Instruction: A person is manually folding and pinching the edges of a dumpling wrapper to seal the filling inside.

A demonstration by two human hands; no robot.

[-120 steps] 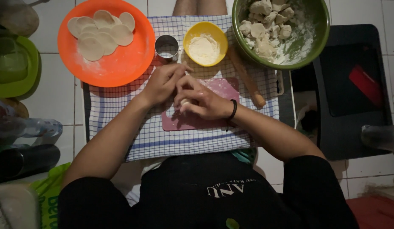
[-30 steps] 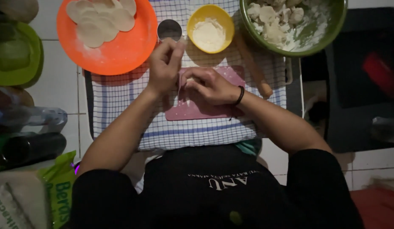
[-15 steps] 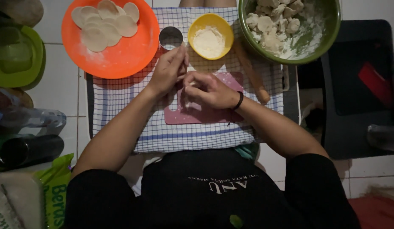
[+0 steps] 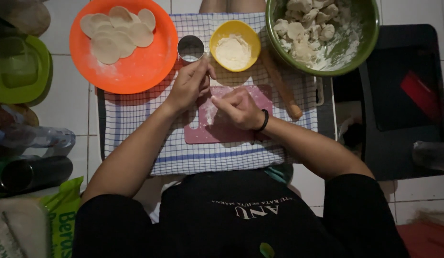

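Observation:
My left hand [image 4: 189, 86] hovers over the top left corner of a pink cutting mat [image 4: 231, 131], just below a small metal ring cutter [image 4: 190, 48]. Its fingertips pinch a small pale piece of dough [image 4: 214, 84]. My right hand [image 4: 238, 109], with a black band at the wrist, rests on the mat with fingers curled towards the left hand. What it holds is hidden. A floured patch [image 4: 208, 113] shows on the mat beside it.
A checked cloth [image 4: 136, 124] lies under the mat. Around it are an orange plate [image 4: 136, 67] with several flat dough rounds, a yellow bowl of flour [image 4: 234, 45], a green bowl [image 4: 365, 43] of dough lumps and a wooden rolling pin [image 4: 281, 88]. Bottles and green containers are at the left.
Both hands stayed close together over the mat. The left hand moved up towards the ring cutter while the right stayed on the mat.

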